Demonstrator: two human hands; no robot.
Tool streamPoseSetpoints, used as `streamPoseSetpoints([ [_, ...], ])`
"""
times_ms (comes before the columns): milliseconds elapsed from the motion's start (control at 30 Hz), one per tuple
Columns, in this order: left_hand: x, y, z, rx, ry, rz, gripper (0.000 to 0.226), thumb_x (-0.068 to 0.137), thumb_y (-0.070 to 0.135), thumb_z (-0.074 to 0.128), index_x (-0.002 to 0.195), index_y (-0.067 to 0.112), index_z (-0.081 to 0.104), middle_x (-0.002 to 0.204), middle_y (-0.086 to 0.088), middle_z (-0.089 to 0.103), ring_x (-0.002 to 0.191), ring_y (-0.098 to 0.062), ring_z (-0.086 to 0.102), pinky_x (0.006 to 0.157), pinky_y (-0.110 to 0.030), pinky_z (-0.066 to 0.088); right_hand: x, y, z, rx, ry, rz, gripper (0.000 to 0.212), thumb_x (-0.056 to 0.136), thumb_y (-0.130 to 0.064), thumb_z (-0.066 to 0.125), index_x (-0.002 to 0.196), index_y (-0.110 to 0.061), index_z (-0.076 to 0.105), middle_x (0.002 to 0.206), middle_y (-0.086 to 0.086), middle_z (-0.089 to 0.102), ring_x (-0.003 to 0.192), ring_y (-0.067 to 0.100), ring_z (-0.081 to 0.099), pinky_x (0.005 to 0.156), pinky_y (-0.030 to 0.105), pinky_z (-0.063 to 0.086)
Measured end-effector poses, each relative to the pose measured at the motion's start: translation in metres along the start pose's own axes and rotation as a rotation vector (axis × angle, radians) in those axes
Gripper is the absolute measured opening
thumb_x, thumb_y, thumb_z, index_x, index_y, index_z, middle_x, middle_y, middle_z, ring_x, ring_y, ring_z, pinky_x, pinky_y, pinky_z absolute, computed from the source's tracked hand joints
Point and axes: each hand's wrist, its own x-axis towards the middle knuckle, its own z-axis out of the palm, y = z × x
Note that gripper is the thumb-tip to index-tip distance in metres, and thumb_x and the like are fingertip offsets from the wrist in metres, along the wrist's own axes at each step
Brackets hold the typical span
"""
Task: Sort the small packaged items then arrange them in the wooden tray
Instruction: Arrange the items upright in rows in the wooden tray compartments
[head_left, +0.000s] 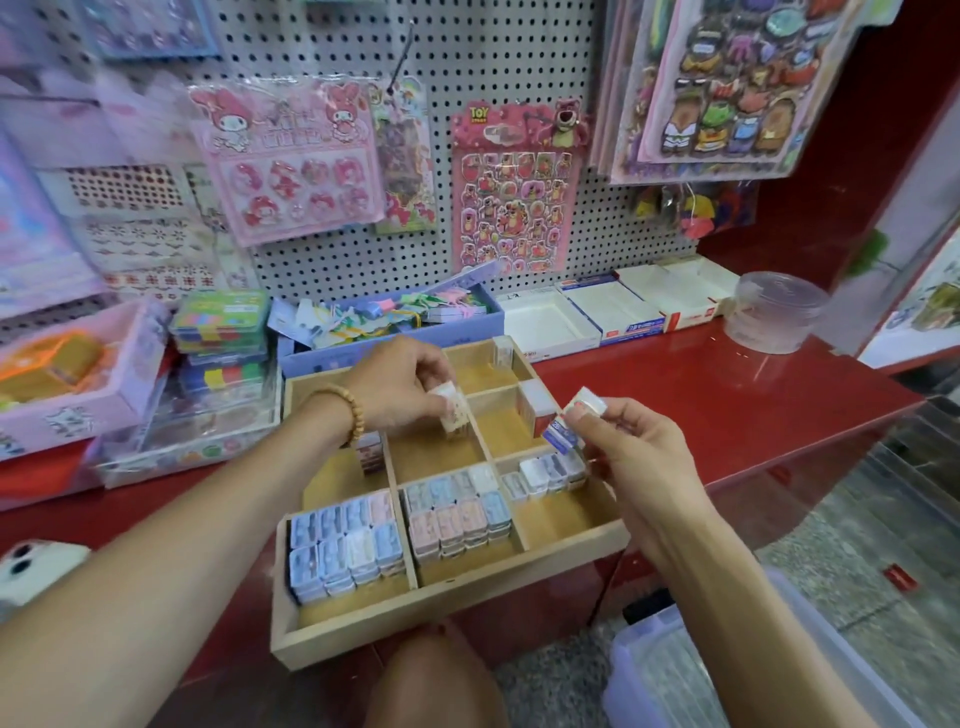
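Item: compartmented wooden tray (566, 552), lying on the glossy red worktop (727, 395) with its near end overhanging the worktop edge, dead centre in my view.

Contents: at 7 o'clock in the tray, a block of blue-toned small packets (347, 543) stacked flat in rows; just beside it at 6 o'clock, a block of pink and pale-blue packets (457, 512); at 4 o'clock, a shorter row of white packets (545, 474). Grouping by colour suggests the sorting is well along. Far compartments mostly bare cork-brown floor; a red-and-white box (537, 410) stands on edge at 1 o'clock, and a small clear-wrapped packet (503, 353) stands upright at 12.

Left hand (402, 387), beaded bracelet at the wrist: fingers curled and pinching a white patterned packet (453, 410) low over the middle compartment at 11 o'clock, I judge so as to set it in upright.

Right hand (631, 449): fingertips closed round a white packet with a blue-ended one (576, 421), held up above the tray's 3 o'clock edge, apparently waiting its turn or being checked for type.

Surroundings: lilac box of coloured clips (395, 322) at 12 o'clock beyond the tray; white cardboard boxes (613, 312) at 1 o'clock; clear round tub (779, 312) at 2 o'clock; perforated board hung with sticker sheets (514, 197) behind.
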Motion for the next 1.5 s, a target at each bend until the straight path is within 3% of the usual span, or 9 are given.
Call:
streamPoseSetpoints([
  [400,0.014,-0.018,0.052,0.287,0.085,0.052,0.026,0.075,0.017,0.074,0.084,0.026,0.051,0.084,0.008,0.050,0.083,-0.015,0.049,0.068,-0.027,0.035,0.002,0.004,-0.008,0.074,-0.009,0.067,0.016,0.081,-0.002,0.077,0.090,-0.004,0.064,0.071,0.010,0.070,0.054,0.011,0.055,0.044,0.019,0.045],
  [600,0.011,-0.009,0.041,0.402,0.071,0.085,0.027,0.080,0.028,0.073,0.102,0.028,0.059,0.098,0.007,0.056,0.089,-0.015,0.054,0.075,-0.029,0.045,-0.001,0.009,-0.006,0.080,-0.010,0.093,0.014,0.082,-0.008,0.076,0.092,-0.004,0.067,0.074,0.011,0.068,0.054,0.009,0.054,0.046,0.017,0.044],
  [700,-0.006,0.015,0.027,-0.067,0.128,0.058,0.006,0.088,0.027,0.068,0.092,0.025,0.065,0.090,0.009,0.066,0.077,-0.013,0.064,0.067,-0.024,0.049,-0.006,0.007,-0.002,0.105,-0.026,0.092,0.014,0.081,-0.008,0.077,0.089,-0.006,0.066,0.077,0.013,0.068,0.053,0.007,0.054,0.046,0.017,0.044],
  [800,-0.030,0.042,0.018,-0.572,-0.019,0.024,0.005,0.089,0.020,0.067,0.093,0.020,0.070,0.087,-0.004,0.073,0.070,-0.020,0.071,0.059,-0.029,0.055,-0.014,0.002,0.008,0.157,-0.055,0.093,0.016,0.079,-0.007,0.077,0.089,-0.006,0.065,0.066,0.007,0.065,0.051,0.008,0.053,0.046,0.017,0.043],
  [900,-0.047,0.054,0.015,-0.692,-0.096,0.055,0.015,0.083,0.004,0.072,0.097,0.010,0.070,0.085,-0.010,0.071,0.065,-0.019,0.068,0.052,-0.024,0.054,-0.024,-0.003,0.021,0.172,-0.099,0.082,0.015,0.080,-0.005,0.076,0.088,-0.007,0.063,0.058,0.002,0.062,0.050,0.008,0.053,0.046,0.017,0.042],
  [1033,-0.060,0.050,0.003,-0.721,-0.029,0.048,0.020,0.080,-0.003,0.073,0.095,0.010,0.069,0.084,-0.010,0.066,0.064,-0.020,0.066,0.059,-0.029,0.056,-0.035,-0.008,0.032,0.133,-0.151,0.067,0.010,0.082,-0.007,0.075,0.085,-0.007,0.066,0.061,0.002,0.063,0.051,0.009,0.052,0.045,0.017,0.042],
  [1167,-0.076,0.035,-0.019,-0.606,0.061,0.034,0.024,0.079,-0.003,0.074,0.097,0.010,0.065,0.082,-0.008,0.062,0.066,-0.026,0.065,0.056,-0.028,0.056,-0.041,-0.001,0.037,-0.079,-0.195,0.067,0.005,0.091,-0.013,0.070,0.089,-0.008,0.071,0.076,0.003,0.071,0.063,0.012,0.058,0.055,0.022,0.048],
  [1367,-0.087,-0.018,-0.038,0.007,0.152,-0.035,0.018,0.079,0.012,0.078,0.087,0.022,0.066,0.082,0.010,0.060,0.064,-0.003,0.054,0.060,-0.011,0.043,-0.043,0.006,0.032,-0.228,-0.113,0.025,0.008,0.093,-0.014,0.066,0.090,-0.010,0.072,0.077,0.002,0.072,0.066,0.010,0.063,0.064,0.026,0.052],
  [1500,-0.078,-0.037,-0.017,0.199,0.123,-0.026,0.013,0.082,0.011,0.073,0.090,0.019,0.066,0.082,0.010,0.060,0.070,0.003,0.052,0.058,-0.008,0.038,-0.040,0.005,0.023,-0.270,-0.066,-0.029,0.008,0.094,-0.015,0.065,0.094,-0.011,0.073,0.086,0.013,0.073,0.073,0.013,0.066,0.070,0.030,0.055],
])
